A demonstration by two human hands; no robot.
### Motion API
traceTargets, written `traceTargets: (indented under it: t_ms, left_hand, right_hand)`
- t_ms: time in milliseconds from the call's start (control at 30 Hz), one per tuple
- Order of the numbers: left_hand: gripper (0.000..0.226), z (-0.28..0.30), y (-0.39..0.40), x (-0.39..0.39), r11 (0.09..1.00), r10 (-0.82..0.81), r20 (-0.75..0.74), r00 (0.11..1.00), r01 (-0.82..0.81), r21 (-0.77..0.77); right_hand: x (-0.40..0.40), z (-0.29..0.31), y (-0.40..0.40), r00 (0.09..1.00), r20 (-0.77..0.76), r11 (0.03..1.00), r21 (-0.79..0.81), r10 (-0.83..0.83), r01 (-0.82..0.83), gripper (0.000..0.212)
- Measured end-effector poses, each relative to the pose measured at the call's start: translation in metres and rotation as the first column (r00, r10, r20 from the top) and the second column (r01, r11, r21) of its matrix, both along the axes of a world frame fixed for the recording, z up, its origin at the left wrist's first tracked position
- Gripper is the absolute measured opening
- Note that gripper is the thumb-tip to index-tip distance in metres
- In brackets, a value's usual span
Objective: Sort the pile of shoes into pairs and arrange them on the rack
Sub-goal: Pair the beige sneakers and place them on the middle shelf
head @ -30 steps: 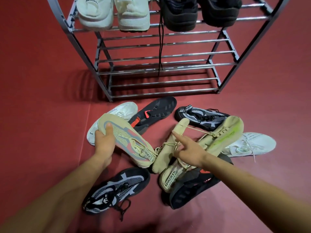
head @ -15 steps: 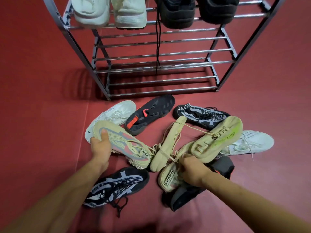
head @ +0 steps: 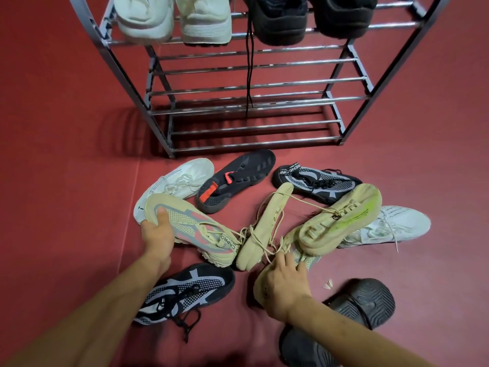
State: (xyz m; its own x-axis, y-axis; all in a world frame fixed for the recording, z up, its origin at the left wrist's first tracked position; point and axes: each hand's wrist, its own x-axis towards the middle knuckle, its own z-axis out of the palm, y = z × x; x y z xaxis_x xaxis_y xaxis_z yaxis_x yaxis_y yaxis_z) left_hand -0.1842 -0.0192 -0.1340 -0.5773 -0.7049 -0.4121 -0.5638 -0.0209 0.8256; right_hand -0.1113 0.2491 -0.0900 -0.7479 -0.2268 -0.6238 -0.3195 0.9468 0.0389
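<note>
A pile of shoes lies on the red floor before a metal rack [head: 254,86]. My left hand [head: 156,234] grips the toe of a beige shoe with pink and grey stripes [head: 195,229]. My right hand [head: 285,290] is closed on its beige mate [head: 301,258], which lies partly under two other beige shoes, one on its side [head: 267,223] and one with a green stripe [head: 344,218]. Their laces are tangled between them. Two white shoes [head: 174,17] and two black shoes [head: 312,17] sit on the rack's top shelf.
Around the pile lie white shoes [head: 182,178] [head: 391,223], a black shoe with an orange tab [head: 235,178], two black-and-grey knit shoes [head: 317,181] [head: 185,290] and an upturned black shoe [head: 352,308]. A black lace [head: 248,75] hangs down the rack. Lower shelves hold nothing.
My right hand went from pointing over the pile to gripping the lower beige shoe and pulling it toward me. The black shoe under it has rolled sole-up.
</note>
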Motion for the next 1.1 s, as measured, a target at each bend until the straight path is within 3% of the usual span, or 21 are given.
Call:
traceTargets:
  t_ms: [200,400,533,633,767,833,900,1067,1100]
  left_hand:
    - [0.050,0.003,-0.001,0.006,1.000,0.029,0.016,0.999,-0.029,0.002]
    - [0.052,0.000,-0.003,0.013,0.998,0.038,0.053,0.998,-0.040,0.045]
    - [0.049,0.003,-0.004,0.015,0.998,0.033,0.059,0.998,-0.036,0.051]
    - [0.049,0.003,-0.005,0.017,0.998,0.035,0.053,0.998,-0.037,0.051]
    - [0.046,0.006,-0.002,0.020,0.998,0.040,0.003,0.999,-0.040,0.049]
    - [0.044,0.012,0.002,0.020,0.999,0.027,-0.032,0.999,-0.026,0.040]
    - [0.042,0.018,0.004,0.017,0.999,0.016,-0.071,0.997,-0.014,0.030]
    - [0.041,0.028,0.014,0.010,0.999,-0.015,-0.074,0.997,0.018,0.031]
    - [0.042,0.029,0.016,0.009,0.999,-0.024,-0.068,0.997,0.026,0.030]
  right_hand:
    - [-0.022,0.037,0.016,0.991,0.011,0.955,-0.265,-0.135,0.133,0.040]
    - [-0.053,0.095,0.044,0.981,0.140,0.835,-0.516,-0.136,0.190,0.020]
    - [-0.060,0.160,0.060,0.983,0.151,0.816,-0.553,-0.101,0.168,0.026]
    - [-0.051,0.213,0.059,0.997,0.082,0.825,-0.563,-0.012,0.057,0.027]
    - [-0.035,0.245,0.031,0.972,0.029,0.910,-0.361,0.232,-0.207,0.037]
    - [-0.031,0.241,0.021,0.941,-0.097,0.892,-0.301,0.324,-0.338,0.038]
    - [-0.033,0.233,0.017,0.951,-0.190,0.873,-0.384,0.246,-0.302,0.030]
    - [-0.052,0.129,0.021,0.945,-0.211,0.761,-0.560,0.251,-0.327,0.030]
    - [-0.055,0.112,0.017,0.945,-0.206,0.752,-0.572,0.255,-0.328,0.017]
